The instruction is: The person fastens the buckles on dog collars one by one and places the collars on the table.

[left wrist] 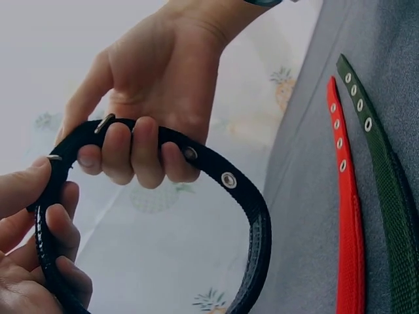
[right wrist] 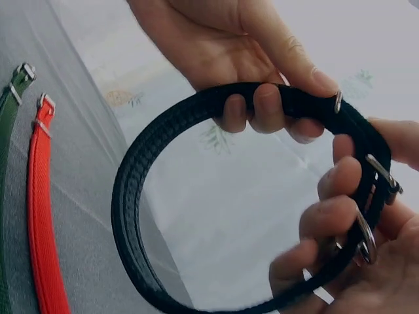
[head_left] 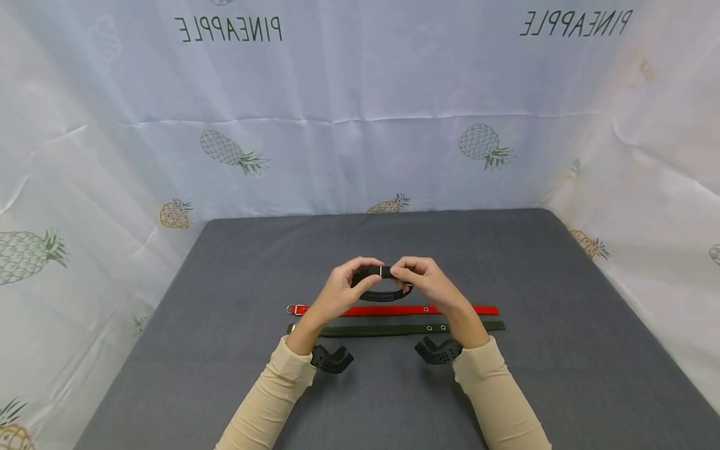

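A black dog collar [head_left: 385,296], closed into a loop, is held up above the table between both hands. My left hand [head_left: 337,290] pinches its left side, with the thumb beside a metal keeper loop [right wrist: 338,102]. My right hand [head_left: 433,284] grips the right side, fingers curled through the loop. In the right wrist view the metal buckle [right wrist: 383,173] and a metal ring [right wrist: 368,241] sit at my right hand's fingers. A metal eyelet [left wrist: 228,180] shows on the band in the left wrist view. Fingers partly cover the strap's overlap.
Behind the hands' forearms, a red collar [head_left: 388,310] and a dark green collar [head_left: 377,330] lie straight and parallel on the grey table [head_left: 253,269]. A white curtain [head_left: 360,162] printed with pineapples surrounds the table's back and sides. Black devices [head_left: 332,360] are worn on both wrists.
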`<state>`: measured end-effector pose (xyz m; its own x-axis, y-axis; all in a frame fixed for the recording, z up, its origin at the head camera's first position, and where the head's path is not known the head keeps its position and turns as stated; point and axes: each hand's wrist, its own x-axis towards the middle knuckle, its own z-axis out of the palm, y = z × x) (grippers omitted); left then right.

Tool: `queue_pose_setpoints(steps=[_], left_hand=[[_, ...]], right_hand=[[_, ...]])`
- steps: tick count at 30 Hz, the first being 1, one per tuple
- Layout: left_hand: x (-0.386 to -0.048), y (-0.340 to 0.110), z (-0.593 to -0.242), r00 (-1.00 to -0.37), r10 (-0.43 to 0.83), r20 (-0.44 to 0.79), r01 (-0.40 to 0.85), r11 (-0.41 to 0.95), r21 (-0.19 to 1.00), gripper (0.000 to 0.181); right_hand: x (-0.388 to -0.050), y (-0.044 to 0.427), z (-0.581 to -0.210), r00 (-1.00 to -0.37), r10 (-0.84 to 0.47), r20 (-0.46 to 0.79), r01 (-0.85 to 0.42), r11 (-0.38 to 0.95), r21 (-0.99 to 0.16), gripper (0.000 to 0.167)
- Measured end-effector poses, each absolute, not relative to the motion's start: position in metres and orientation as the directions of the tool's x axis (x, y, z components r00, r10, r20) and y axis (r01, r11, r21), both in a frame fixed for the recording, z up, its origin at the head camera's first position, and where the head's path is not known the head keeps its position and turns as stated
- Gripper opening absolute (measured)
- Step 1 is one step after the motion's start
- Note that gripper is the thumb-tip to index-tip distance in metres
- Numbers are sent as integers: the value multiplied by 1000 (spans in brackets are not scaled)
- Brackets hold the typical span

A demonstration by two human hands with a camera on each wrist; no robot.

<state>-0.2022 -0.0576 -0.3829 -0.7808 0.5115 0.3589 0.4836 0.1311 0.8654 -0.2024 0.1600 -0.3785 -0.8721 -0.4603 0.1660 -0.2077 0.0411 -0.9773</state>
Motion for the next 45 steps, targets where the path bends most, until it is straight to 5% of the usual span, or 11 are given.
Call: queue_pose_setpoints(steps=[14,23,31,37,45], left_hand=[[-208,-64,-383,-813,391,432,508,110,855,27],[-210,-66,-384,-824,384,416,482,89,872,28],[-211,-70,-385,-827,395,400,478,119,870,27],[-213,-73,-387,-815,452,362,460,125,879,29],[-218,-79,-388,-810,451,374,490,171,855,32]], right_hand=[[-208,169,-387,-885,-464,26,-65,70,-995,56],[-208,175,-390,-870,-492,28,-59,46,-997,26],[-207,177,-388,-862,-498,94,-131,41,-990,39],[-207,178,-389,-850,-517,103,-127,12,-992,19],[-210,188,-391,-858,-499,121,-147,13,-989,18]])
